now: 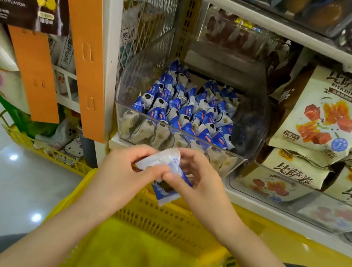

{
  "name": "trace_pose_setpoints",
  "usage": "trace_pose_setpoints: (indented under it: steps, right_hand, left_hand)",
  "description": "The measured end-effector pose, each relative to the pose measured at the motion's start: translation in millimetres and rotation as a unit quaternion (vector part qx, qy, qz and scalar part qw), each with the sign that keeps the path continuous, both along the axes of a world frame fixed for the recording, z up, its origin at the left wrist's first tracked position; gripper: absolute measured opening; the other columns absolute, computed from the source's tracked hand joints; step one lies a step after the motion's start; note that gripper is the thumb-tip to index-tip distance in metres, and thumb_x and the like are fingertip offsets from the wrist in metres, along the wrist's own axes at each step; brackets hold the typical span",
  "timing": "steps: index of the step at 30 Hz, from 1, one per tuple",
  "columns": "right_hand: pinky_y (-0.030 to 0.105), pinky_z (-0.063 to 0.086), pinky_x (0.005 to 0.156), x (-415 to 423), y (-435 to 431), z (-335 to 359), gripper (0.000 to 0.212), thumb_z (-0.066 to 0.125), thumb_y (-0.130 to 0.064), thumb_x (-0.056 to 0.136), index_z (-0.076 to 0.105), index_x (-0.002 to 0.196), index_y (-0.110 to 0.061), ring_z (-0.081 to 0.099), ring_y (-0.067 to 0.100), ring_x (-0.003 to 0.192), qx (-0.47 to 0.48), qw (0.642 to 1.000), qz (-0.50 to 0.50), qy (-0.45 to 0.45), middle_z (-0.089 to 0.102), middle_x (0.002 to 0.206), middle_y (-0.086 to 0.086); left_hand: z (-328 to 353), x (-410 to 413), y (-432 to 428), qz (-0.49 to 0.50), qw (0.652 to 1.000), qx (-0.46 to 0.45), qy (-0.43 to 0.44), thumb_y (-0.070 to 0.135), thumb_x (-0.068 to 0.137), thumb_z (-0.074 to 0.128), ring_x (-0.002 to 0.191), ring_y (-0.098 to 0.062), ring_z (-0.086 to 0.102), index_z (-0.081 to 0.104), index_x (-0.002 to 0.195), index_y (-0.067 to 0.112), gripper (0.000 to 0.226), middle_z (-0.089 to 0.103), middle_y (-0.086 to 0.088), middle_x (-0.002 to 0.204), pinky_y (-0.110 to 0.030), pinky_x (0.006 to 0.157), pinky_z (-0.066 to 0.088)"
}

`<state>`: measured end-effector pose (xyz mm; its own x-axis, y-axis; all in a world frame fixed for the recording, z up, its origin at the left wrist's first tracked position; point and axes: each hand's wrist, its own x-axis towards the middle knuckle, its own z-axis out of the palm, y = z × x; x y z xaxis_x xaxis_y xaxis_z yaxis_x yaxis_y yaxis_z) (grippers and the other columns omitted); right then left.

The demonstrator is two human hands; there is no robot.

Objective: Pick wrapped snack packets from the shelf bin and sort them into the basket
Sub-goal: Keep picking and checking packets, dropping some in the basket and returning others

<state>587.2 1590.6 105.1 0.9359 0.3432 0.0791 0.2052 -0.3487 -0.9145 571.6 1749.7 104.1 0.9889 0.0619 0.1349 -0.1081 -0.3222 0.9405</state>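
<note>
Halfway through one transfer: gripping a couple of small blue-and-white wrapped snack packets (160, 162) with curled fingers of left hand (121, 172) and right hand (202, 186), above the yellow plastic lattice basket (155, 215), outside the clear plastic shelf bin (232, 161); next, probably, lower and release.

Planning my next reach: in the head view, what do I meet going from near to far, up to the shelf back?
Basket → left hand and right hand, both pinching the held packets → bin full of blue packets → rear bin with brownish snacks.
</note>
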Motion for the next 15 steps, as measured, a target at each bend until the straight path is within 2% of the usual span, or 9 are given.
trace_pose_setpoints:
  steps: [2,5,7,11,13,15]
  right_hand:
    - [0.03,0.052,0.084,1.1,0.6,2.6,0.02,0.068,-0.021,0.082,0.06,0.1,-0.023,0.064,0.009,0.09,0.009,1.0,-0.013,-0.005,0.068,0.096,-0.008]
    - [0.031,0.053,0.081,2.4,1.1,0.3,0.016,0.068,-0.018,0.082,0.062,0.096,-0.018,0.065,0.014,0.087,0.031,0.999,-0.031,0.001,0.069,0.092,-0.005]
    - [0.028,0.053,0.08,0.7,2.2,-0.9,0.017,0.068,-0.017,0.083,0.06,0.098,-0.017,0.065,0.013,0.086,0.043,0.999,-0.026,-0.004,0.068,0.091,-0.006]
    - [0.025,0.051,0.069,-3.8,3.0,-1.4,0.002,0.061,-0.021,0.088,0.063,0.087,-0.022,0.061,0.004,0.072,0.039,0.998,-0.023,-0.05,0.064,0.075,-0.009]
    - [0.023,0.05,0.067,-4.6,2.9,-1.0,0.01,0.06,-0.018,0.088,0.064,0.081,-0.024,0.059,0.003,0.071,0.026,0.997,-0.033,-0.072,0.063,0.073,-0.009]
    - [0.022,0.05,0.068,-5.3,2.6,0.2,0.008,0.062,-0.017,0.087,0.065,0.082,-0.022,0.058,0.004,0.073,-0.005,0.992,-0.038,-0.123,0.062,0.075,-0.009]
  left_hand:
    - [-1.6,-0.4,-2.8,0.003,0.999,-0.029,0.02,0.021,0.083,0.065,0.058,0.003,0.057,0.067,0.077,0.024,0.007,0.069,0.01,0.07,-0.011,0.054,0.044]
    - [0.5,-0.2,-3.4,0.01,0.994,-0.097,0.043,0.017,0.089,0.057,0.063,-0.005,0.061,0.067,0.079,0.014,0.014,0.069,0.001,0.07,-0.017,0.061,0.049]
    - [1.9,-1.0,-2.4,0.007,0.998,-0.066,0.023,0.017,0.089,0.056,0.06,-0.007,0.055,0.065,0.074,0.013,0.018,0.064,0.0,0.065,-0.018,0.057,0.044]
    - [3.2,-6.2,-4.5,-0.024,0.998,0.063,-0.018,0.026,0.087,0.057,0.054,-0.008,0.045,0.061,0.069,0.022,0.02,0.056,-0.002,0.06,-0.02,0.052,0.034]
    - [3.2,-7.2,-6.1,-0.042,0.998,0.053,-0.011,0.024,0.088,0.057,0.057,-0.012,0.048,0.059,0.068,0.022,0.021,0.057,-0.002,0.061,-0.021,0.054,0.037]
    - [3.3,-5.5,-5.6,-0.053,0.998,0.015,0.011,0.021,0.089,0.057,0.067,-0.025,0.055,0.061,0.07,0.016,0.02,0.061,-0.009,0.066,-0.035,0.064,0.045]
